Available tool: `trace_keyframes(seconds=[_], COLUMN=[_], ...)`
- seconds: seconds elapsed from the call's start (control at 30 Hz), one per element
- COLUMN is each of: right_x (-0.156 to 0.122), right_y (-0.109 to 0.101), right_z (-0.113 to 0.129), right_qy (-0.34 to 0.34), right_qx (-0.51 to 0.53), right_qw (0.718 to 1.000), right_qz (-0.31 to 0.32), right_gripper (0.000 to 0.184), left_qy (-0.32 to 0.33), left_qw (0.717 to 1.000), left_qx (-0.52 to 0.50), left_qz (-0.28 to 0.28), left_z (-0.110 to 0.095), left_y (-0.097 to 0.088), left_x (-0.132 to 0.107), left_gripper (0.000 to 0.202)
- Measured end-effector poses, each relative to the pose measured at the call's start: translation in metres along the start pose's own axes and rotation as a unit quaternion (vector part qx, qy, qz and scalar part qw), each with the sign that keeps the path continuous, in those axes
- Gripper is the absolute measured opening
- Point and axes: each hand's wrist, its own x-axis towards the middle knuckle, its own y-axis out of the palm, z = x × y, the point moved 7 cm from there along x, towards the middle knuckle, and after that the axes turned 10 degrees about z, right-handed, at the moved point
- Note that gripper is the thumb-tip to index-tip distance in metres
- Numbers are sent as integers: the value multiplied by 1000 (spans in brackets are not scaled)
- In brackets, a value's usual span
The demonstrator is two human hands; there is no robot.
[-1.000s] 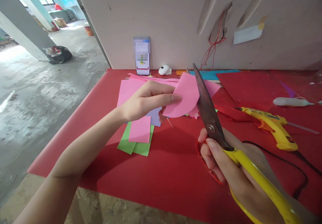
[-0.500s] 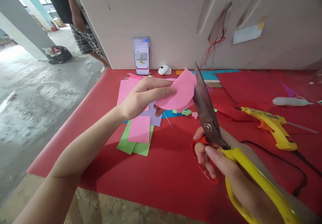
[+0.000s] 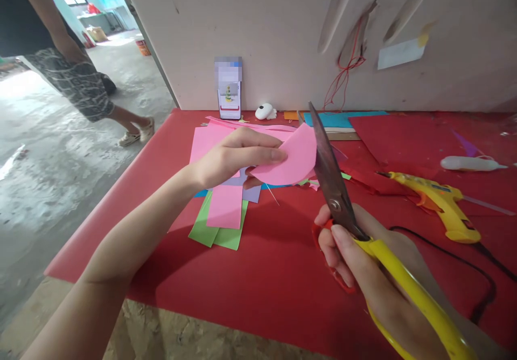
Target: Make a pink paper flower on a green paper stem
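My left hand point(image 3: 238, 155) pinches a piece of pink paper point(image 3: 294, 158) between thumb and fingers, above the table. The paper has a rounded lower edge. My right hand point(image 3: 363, 263) is wrapped round large scissors point(image 3: 333, 187), one handle loop yellow and the other red. The dark blades point up and away, against the right edge of the pink paper. The paper hides part of the lower blade. Below my left hand lie a small pink sheet point(image 3: 224, 209) and green sheets point(image 3: 228, 239), overlapping.
On the red table point(image 3: 242, 295), a yellow glue gun point(image 3: 444, 203) and white bottle point(image 3: 470, 163) lie right. A phone point(image 3: 229, 88) leans at the wall beside a small white object point(image 3: 265, 111). A person point(image 3: 68, 63) stands at far left.
The scissor blades have shifted along the pink paper's right edge, and the paper has turned slightly in my left hand. The person in the background has moved left.
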Motion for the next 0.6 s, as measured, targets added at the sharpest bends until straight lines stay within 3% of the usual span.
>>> trace_keyframes(seconds=[0.2,0.6], right_x=[-3,-5], right_y=[1,2], right_z=[3,1], right_qy=[48,28], right_qx=[30,44], right_qw=[998,998], right_qz=[6,-25], right_gripper=[40,38], left_qy=[4,18], left_qw=[1000,998], left_qx=[30,54], left_qz=[2,8], left_z=[-2,-2], left_y=[-1,-2], left_x=[-1,0], left_gripper=[40,41])
